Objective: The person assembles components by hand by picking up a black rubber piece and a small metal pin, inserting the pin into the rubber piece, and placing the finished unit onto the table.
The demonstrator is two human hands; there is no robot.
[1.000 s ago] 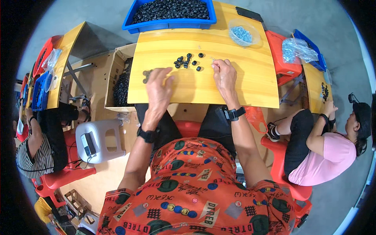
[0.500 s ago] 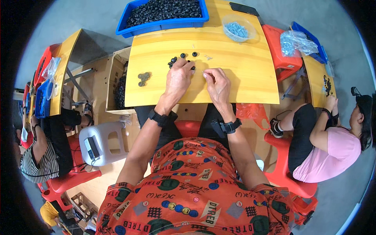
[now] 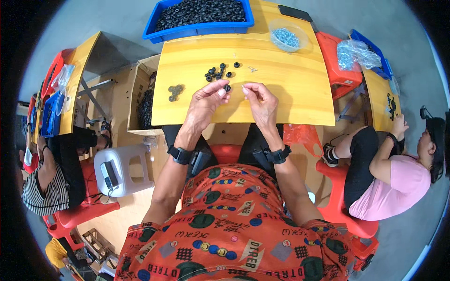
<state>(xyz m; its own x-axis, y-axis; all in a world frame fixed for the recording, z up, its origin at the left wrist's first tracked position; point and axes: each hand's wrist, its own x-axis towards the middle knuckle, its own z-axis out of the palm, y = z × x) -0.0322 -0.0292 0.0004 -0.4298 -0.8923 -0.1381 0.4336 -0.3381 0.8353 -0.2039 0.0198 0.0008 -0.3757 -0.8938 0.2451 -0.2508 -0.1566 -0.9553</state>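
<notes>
Between the thumb and fingers of my left hand [image 3: 205,104] is a small round black part with a hole [image 3: 227,87]. Just to its right, my right hand [image 3: 261,102] pinches a tiny pale piece at its fingertips, too small to name. The two hands are close together but apart, above the near half of the yellow table [image 3: 300,100]. Beyond my left hand lie several loose black parts [image 3: 218,74]. A few tiny clear pieces [image 3: 252,69] rest farther right. On the left sits a little cluster of greyish parts [image 3: 175,92].
A blue tray [image 3: 199,31] heaped with black parts stands at the far edge. Right of it are a clear bowl of light-blue pieces [image 3: 285,37] and a dark phone-like slab [image 3: 295,12]. A cardboard box [image 3: 136,100] stands at left; people sit at both sides.
My left hand has picked up a black part from the loose group and drawn back toward me, turning its fingers toward my right hand. The right hand has barely moved.
</notes>
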